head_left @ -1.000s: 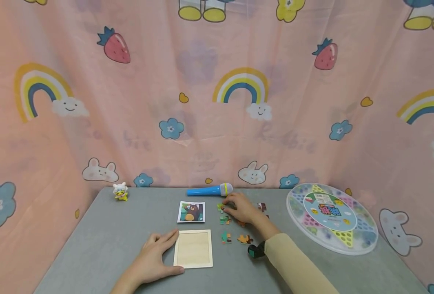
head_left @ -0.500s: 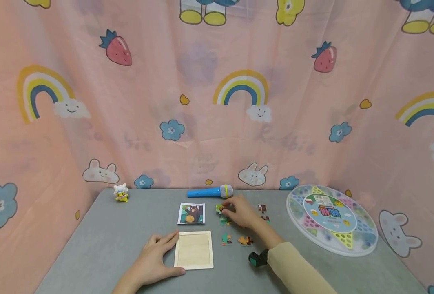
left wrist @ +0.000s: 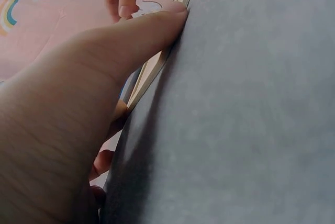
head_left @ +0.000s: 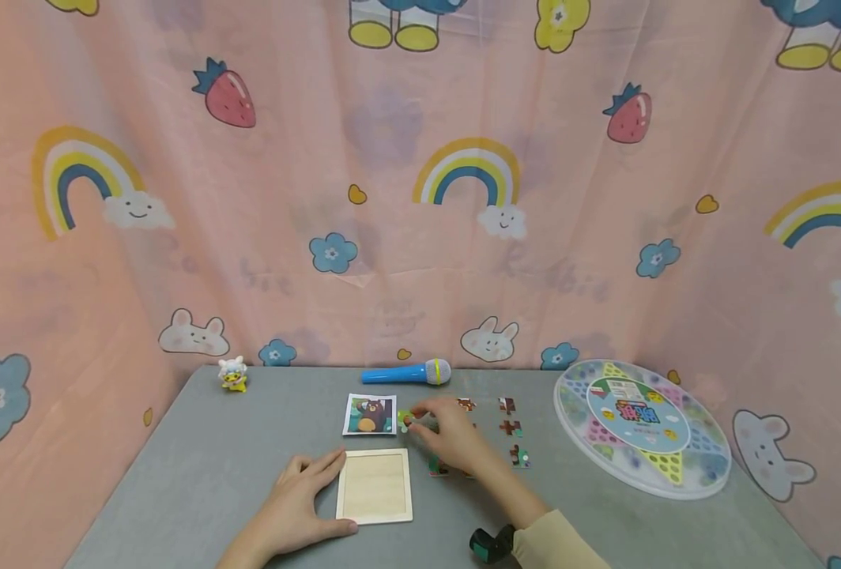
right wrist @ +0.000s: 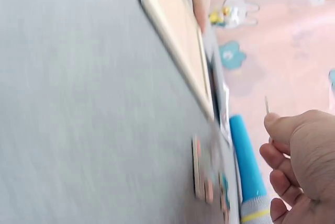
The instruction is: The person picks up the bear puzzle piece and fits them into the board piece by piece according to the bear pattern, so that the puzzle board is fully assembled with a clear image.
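Note:
My left hand [head_left: 288,504] holds a square wooden puzzle tray [head_left: 375,487] at its left side, index finger at the far corner and thumb at the near one. The tray lies flat with nothing in it. My right hand [head_left: 450,435] pinches a small green jigsaw piece [head_left: 403,420] between thumb and fingertips, beside the bear picture card [head_left: 371,415]. In the right wrist view this piece [right wrist: 267,104] shows edge-on, lifted off the table. Further jigsaw pieces [head_left: 511,427] lie on the table right of the tray, some hidden under my right hand.
Behind the card lies a blue toy microphone [head_left: 406,372]. A round Chinese checkers board [head_left: 643,429] stands at the right. A small yellow and white figurine [head_left: 233,374] is at the far left corner. A pink patterned curtain [head_left: 392,300] hangs behind the grey table [head_left: 200,466].
My right hand has lifted the green jigsaw piece and moved left and nearer with it, toward the card. More pieces show at the right. The left hand and tray have stayed put.

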A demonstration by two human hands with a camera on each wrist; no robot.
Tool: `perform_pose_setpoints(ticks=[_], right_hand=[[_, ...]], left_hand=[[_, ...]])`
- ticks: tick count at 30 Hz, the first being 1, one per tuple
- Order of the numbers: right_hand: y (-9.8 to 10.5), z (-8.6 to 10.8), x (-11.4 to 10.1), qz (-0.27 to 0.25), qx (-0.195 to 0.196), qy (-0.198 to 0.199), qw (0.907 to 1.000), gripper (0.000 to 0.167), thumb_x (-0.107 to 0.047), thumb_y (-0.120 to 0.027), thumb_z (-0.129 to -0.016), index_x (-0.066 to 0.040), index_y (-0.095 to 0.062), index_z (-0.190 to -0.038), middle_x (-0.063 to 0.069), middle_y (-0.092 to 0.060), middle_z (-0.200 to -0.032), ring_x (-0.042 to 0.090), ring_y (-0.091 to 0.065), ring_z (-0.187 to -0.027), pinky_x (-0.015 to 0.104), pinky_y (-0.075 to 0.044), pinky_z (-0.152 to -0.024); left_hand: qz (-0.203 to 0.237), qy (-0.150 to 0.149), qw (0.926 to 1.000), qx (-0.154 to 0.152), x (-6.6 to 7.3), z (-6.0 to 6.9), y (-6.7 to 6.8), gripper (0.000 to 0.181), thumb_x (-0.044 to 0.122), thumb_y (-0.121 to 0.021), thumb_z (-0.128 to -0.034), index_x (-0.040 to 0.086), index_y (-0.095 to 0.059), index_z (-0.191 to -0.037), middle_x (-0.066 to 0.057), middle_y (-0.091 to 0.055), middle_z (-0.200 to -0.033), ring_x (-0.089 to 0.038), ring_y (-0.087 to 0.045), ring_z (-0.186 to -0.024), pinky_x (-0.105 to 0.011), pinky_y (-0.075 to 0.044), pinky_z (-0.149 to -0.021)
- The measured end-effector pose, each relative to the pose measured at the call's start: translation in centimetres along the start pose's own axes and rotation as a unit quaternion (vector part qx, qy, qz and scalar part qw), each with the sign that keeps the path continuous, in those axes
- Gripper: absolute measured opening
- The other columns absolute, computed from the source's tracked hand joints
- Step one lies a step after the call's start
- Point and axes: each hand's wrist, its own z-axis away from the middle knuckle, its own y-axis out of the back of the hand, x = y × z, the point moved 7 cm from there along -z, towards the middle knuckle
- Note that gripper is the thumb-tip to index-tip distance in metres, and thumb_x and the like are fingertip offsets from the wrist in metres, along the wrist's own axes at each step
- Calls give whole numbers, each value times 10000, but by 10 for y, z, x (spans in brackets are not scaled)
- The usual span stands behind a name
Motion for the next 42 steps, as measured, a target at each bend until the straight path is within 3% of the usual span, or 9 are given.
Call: perform_pose_setpoints(ticks=[4, 9, 19, 28, 36, 42], right_hand=[[-7, 6, -17, -53, 19, 51, 10000, 216, -146, -766, -990, -34, -758, -1174, 81, -745, -1094, 278, -619, -1092, 498, -528, -939], [-20, 11, -33, -1, -260, -47, 9997, 199, -204, -787, -981, -78, -778, -1135, 37, -744, -1090, 232, -603, -1068, 415, -537, -903], [-46, 13, -59, 124, -593, 310, 9977, 213, -228, -821, -942, -103, -801, -1113, -19, -738, -1030, 149, -590, -1004, 351, -501, -891], [-63, 12, -64, 278, -815, 231, 9960, 227, -257, -825, -937, -132, -808, -1125, -62, -722, -1032, 77, -563, -989, 330, -414, -868], [-67, 14, -62, 239, -843, 26, 9962, 240, -244, -818, -945, -122, -805, -1152, -33, -734, -1083, 94, -596, -1024, 404, -449, -921], [-69, 12, -61, 195, -817, -18, 9965, 263, -259, -814, -951, -126, -810, -1177, -47, -722, -1062, 54, -563, -961, 347, -416, -866]], left_hand=[[-52, -5, 10000, -26, -1, 1, -1, 1099, 776, -835, -711, 138, -554, -1561, -10, -524, -1609, -154, -419, -1073, -437, -419, -904], [-71, -35, 10000, -3, -3, 1, -2, 1108, 798, -817, -712, 145, -550, -1566, -3, -522, -1611, -148, -427, -1075, -432, -422, -904], [-47, -59, 10000, 11, -3, 2, -1, 1111, 806, -810, -711, 157, -543, -1572, 19, -513, -1617, -141, -426, -1085, -424, -422, -913], [-64, -141, 9999, -24, -2, 2, -2, 1092, 800, -803, -729, 159, -540, -1574, 28, -506, -1624, -156, -436, -1110, -445, -437, -928], [-103, -174, 9998, 44, -1, 2, -2, 1086, 809, -794, -729, 157, -554, -1563, 40, -514, -1618, -147, -449, -1116, -427, -450, -924], [-61, -190, 9998, 72, -2, 2, -1, 1083, 792, -808, -731, 150, -552, -1565, 28, -514, -1618, -150, -447, -1110, -437, -441, -926]])
